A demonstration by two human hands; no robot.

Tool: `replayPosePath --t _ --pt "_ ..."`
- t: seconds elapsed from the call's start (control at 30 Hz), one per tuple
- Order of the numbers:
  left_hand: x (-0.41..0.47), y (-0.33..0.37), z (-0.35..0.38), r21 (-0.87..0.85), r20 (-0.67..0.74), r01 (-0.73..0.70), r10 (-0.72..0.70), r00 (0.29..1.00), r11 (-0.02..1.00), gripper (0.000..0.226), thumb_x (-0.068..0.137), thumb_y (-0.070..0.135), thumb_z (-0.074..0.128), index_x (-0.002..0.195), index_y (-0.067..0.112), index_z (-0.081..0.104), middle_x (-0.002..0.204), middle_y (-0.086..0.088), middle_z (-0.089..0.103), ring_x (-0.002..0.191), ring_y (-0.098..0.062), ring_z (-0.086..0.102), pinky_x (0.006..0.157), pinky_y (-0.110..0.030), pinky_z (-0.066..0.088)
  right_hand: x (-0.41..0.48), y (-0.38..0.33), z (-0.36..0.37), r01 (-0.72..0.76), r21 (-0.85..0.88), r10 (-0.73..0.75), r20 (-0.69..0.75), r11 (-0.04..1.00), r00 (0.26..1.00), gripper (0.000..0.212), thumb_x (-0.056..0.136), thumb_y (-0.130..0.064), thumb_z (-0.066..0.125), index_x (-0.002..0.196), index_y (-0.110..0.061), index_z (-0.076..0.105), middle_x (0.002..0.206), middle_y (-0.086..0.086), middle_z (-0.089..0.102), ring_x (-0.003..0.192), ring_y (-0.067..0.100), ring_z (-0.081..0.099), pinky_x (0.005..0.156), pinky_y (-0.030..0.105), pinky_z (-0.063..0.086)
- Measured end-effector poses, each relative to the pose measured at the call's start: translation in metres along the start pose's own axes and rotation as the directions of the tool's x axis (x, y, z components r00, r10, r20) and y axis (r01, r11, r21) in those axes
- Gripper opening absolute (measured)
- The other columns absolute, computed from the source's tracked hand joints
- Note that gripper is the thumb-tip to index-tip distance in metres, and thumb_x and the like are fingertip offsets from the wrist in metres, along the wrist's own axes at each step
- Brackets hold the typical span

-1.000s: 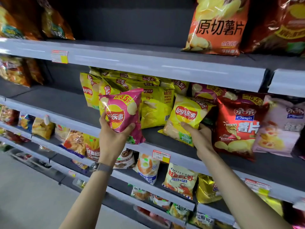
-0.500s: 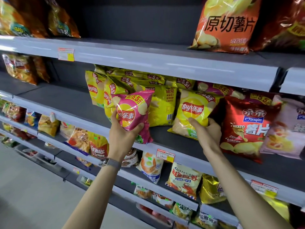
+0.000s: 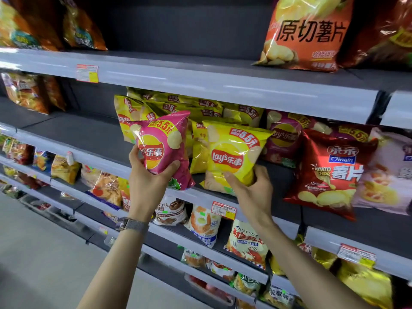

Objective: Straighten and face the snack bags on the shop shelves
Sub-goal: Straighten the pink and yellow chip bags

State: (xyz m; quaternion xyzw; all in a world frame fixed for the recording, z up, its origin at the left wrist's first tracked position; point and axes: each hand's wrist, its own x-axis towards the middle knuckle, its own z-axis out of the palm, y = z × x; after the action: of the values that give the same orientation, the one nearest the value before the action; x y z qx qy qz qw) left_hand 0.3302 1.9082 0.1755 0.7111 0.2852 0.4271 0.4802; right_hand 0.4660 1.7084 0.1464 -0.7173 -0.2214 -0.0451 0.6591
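My left hand (image 3: 147, 186) grips a pink Lay's bag (image 3: 163, 146) by its lower part, upright at the front of the middle shelf (image 3: 73, 134). My right hand (image 3: 252, 192) holds the bottom of a yellow Lay's bag (image 3: 231, 155), which stands upright facing me, just right of the pink one. Several more yellow Lay's bags (image 3: 178, 108) lean in a heap behind both. To the right sit dark pink Lay's bags (image 3: 283, 139) and a red Qinqin chip bag (image 3: 327, 172) tilted forward.
The middle shelf's left half is bare. An orange chip bag (image 3: 305, 34) stands on the top shelf (image 3: 200, 83) at right, orange bags (image 3: 80, 30) at left. Lower shelves hold several small snack bags (image 3: 202, 224). Price tags (image 3: 223, 209) hang on the shelf rails. Grey floor lies lower left.
My right hand slid under the yellow bag, lifted it upright and drew it forward beside the pink bag. The pink bag in my left hand stayed about where it was.
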Motion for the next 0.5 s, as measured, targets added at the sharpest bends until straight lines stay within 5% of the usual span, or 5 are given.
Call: replayPosePath --t 0.23,0.37,0.5 --pt "-0.012 -0.004 -0.032 0.036 -0.081 0.021 -0.018 0.997 0.999 0.096 0.079 0.04 0.091 0.154 0.026 0.033 0.131 0.005 0.065 0.111 -0.014 0.067 0.082 -0.023 0.052 0.011 0.0 0.057 0.021 -0.048 -0.016 0.107 0.999 0.994 0.048 0.077 -0.046 0.087 0.116 -0.025 0.068 0.115 -0.007 0.063 0.106 0.009 0.066 0.091 0.038 0.058" --pt "-0.02 -0.005 -0.038 0.048 -0.093 0.038 -0.033 0.995 0.998 0.095 0.078 0.04 0.092 0.152 0.028 0.033 0.129 0.006 0.067 0.11 -0.014 0.07 0.089 -0.035 0.058 0.023 -0.001 0.088 0.039 -0.096 -0.025 0.145 0.995 0.989 0.059 0.073 -0.053 0.084 0.12 -0.023 0.067 0.119 -0.005 0.063 0.114 0.015 0.063 0.097 0.042 0.055" --pt "-0.026 -0.001 -0.036 0.069 -0.09 0.029 -0.023 0.996 0.997 0.095 0.078 0.043 0.091 0.152 0.03 0.032 0.129 0.009 0.066 0.11 -0.011 0.069 0.082 -0.024 0.055 0.024 0.004 0.096 -0.01 -0.129 0.025 0.113 0.992 0.993 0.061 0.074 -0.047 0.089 0.12 -0.017 0.064 0.119 0.0 0.06 0.115 0.021 0.06 0.097 0.038 0.052"
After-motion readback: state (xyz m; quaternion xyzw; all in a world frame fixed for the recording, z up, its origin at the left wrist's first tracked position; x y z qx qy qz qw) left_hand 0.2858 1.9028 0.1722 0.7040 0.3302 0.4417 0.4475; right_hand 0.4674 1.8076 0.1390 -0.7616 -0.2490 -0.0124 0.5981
